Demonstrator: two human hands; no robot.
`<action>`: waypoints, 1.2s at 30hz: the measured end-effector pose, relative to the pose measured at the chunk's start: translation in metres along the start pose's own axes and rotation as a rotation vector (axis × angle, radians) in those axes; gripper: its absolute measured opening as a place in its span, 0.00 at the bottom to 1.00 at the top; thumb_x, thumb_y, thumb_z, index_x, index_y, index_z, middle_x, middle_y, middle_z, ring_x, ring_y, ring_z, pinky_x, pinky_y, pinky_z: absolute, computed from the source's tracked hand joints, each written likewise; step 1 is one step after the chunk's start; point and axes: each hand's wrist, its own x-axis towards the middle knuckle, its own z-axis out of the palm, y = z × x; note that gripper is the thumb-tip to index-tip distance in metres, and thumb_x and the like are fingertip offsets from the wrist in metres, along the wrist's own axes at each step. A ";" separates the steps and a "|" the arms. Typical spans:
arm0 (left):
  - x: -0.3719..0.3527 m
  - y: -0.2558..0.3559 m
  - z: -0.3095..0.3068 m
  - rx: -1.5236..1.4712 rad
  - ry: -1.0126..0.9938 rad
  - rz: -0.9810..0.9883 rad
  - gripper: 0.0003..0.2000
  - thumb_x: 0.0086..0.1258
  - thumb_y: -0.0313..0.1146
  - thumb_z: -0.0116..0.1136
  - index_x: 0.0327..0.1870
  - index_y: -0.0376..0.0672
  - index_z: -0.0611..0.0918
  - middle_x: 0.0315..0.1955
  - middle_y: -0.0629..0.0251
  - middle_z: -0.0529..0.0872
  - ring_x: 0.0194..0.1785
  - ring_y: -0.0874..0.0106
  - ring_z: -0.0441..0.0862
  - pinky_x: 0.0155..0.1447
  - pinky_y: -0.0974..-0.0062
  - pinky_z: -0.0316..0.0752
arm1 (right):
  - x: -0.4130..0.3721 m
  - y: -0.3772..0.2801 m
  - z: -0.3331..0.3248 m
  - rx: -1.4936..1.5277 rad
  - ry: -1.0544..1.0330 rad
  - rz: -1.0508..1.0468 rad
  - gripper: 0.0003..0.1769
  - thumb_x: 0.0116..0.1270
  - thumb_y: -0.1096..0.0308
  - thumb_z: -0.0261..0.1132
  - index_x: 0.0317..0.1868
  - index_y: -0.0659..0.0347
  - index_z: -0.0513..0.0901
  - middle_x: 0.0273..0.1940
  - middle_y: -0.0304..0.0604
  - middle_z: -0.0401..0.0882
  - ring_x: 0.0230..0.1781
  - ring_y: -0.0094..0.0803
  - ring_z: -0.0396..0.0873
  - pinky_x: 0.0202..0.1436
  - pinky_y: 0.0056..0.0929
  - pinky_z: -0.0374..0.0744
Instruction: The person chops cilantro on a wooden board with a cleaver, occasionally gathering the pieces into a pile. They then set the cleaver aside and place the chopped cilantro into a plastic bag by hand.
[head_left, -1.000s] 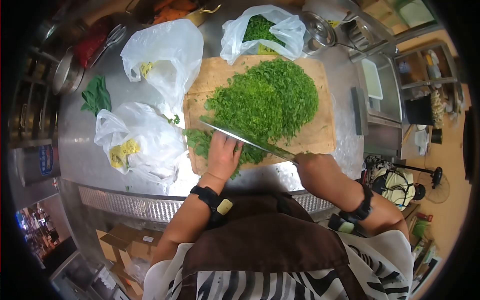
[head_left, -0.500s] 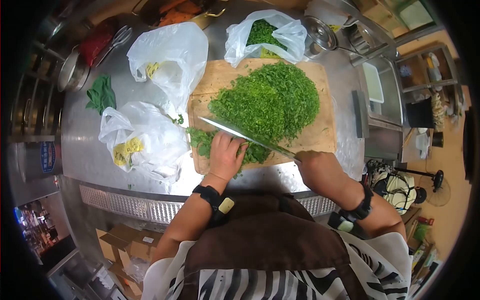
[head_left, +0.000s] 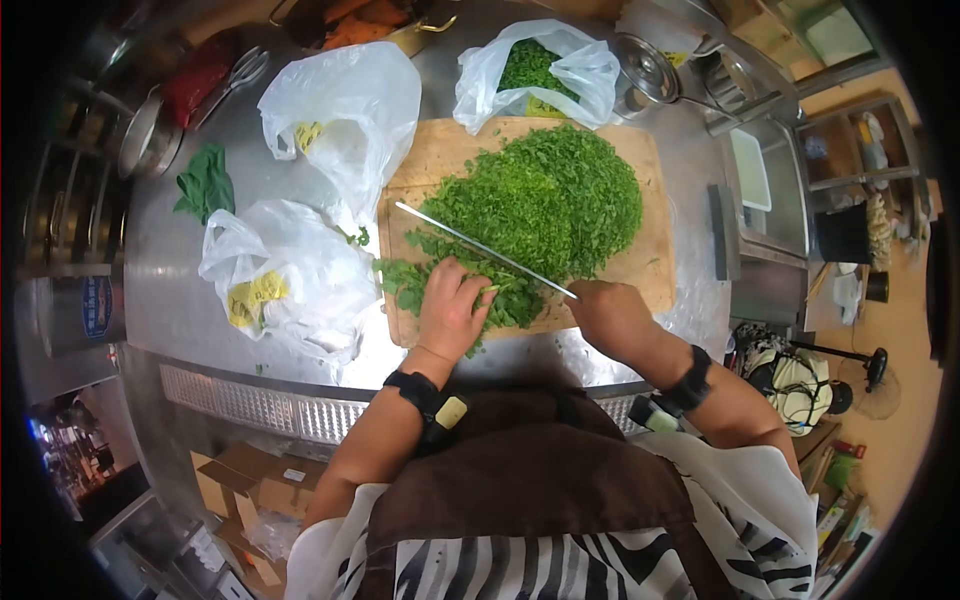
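My right hand [head_left: 612, 318] is wrapped round the handle of a knife [head_left: 480, 247]. Its blade points up and left, lying along the near edge of a big heap of chopped green herbs [head_left: 550, 195]. Just on the near side of the blade, my left hand [head_left: 455, 305] presses with curled fingers on a bunch of leafy herbs [head_left: 515, 303]. Both herbs rest on a wooden cutting board [head_left: 655, 285]. The knife's handle is hidden in my fist.
White plastic bags [head_left: 345, 110] lie left of the board, and another bag [head_left: 470, 90] holding chopped greens stands behind it. Dark green leaves [head_left: 207, 183] lie at left. A pot of orange pieces [head_left: 425, 38] is at the back; a sink [head_left: 775, 190] is on the right.
My right hand has shifted a little left, and the knife blade has turned so its edge-on spine shows. My left hand stays on the bunch, slightly moved.
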 end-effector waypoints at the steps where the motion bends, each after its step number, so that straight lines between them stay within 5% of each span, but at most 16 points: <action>1: -0.002 0.001 0.000 -0.001 0.001 -0.006 0.11 0.56 0.24 0.70 0.39 0.40 0.82 0.41 0.52 0.77 0.54 0.47 0.75 0.57 0.53 0.73 | -0.009 -0.006 -0.011 -0.026 -0.038 0.029 0.10 0.70 0.66 0.58 0.35 0.64 0.79 0.28 0.57 0.83 0.30 0.56 0.83 0.35 0.49 0.81; 7: 0.002 0.001 -0.001 -0.042 -0.006 -0.012 0.11 0.54 0.23 0.69 0.38 0.39 0.81 0.40 0.53 0.76 0.50 0.48 0.75 0.54 0.54 0.74 | -0.039 -0.018 -0.042 -0.068 -0.143 0.035 0.08 0.68 0.68 0.61 0.34 0.65 0.80 0.26 0.55 0.82 0.29 0.55 0.82 0.34 0.48 0.80; 15: 0.006 0.023 -0.013 0.064 -0.095 -0.052 0.22 0.50 0.34 0.76 0.45 0.40 0.81 0.49 0.50 0.74 0.59 0.45 0.70 0.61 0.47 0.68 | 0.016 0.004 0.035 -0.069 -0.082 -0.008 0.08 0.65 0.69 0.59 0.36 0.65 0.81 0.25 0.55 0.83 0.26 0.53 0.84 0.31 0.48 0.82; 20: -0.007 0.010 0.007 0.115 -0.064 -0.062 0.25 0.44 0.26 0.73 0.48 0.41 0.81 0.48 0.49 0.72 0.61 0.42 0.69 0.62 0.47 0.68 | 0.018 0.018 0.027 0.006 -0.043 -0.060 0.12 0.69 0.62 0.59 0.36 0.63 0.82 0.27 0.54 0.84 0.29 0.54 0.84 0.35 0.49 0.82; 25: 0.018 -0.008 0.004 0.027 -0.128 -0.015 0.29 0.40 0.17 0.65 0.51 0.42 0.79 0.50 0.46 0.72 0.63 0.39 0.68 0.67 0.48 0.68 | 0.020 0.034 0.010 0.045 -0.040 0.124 0.14 0.70 0.60 0.60 0.36 0.64 0.81 0.28 0.58 0.83 0.32 0.57 0.83 0.39 0.53 0.81; 30: 0.011 -0.010 0.006 0.057 -0.111 0.023 0.32 0.39 0.16 0.66 0.53 0.42 0.78 0.52 0.47 0.71 0.64 0.40 0.68 0.68 0.49 0.68 | 0.017 0.029 0.014 0.066 -0.022 0.130 0.13 0.70 0.61 0.59 0.37 0.65 0.80 0.28 0.60 0.82 0.32 0.58 0.82 0.40 0.53 0.80; 36: 0.010 -0.006 -0.005 0.122 -0.089 0.120 0.23 0.40 0.19 0.64 0.44 0.39 0.83 0.44 0.52 0.76 0.60 0.46 0.73 0.65 0.51 0.71 | 0.007 0.021 0.014 0.100 0.112 0.052 0.11 0.70 0.64 0.60 0.36 0.65 0.79 0.28 0.58 0.82 0.29 0.58 0.82 0.37 0.52 0.80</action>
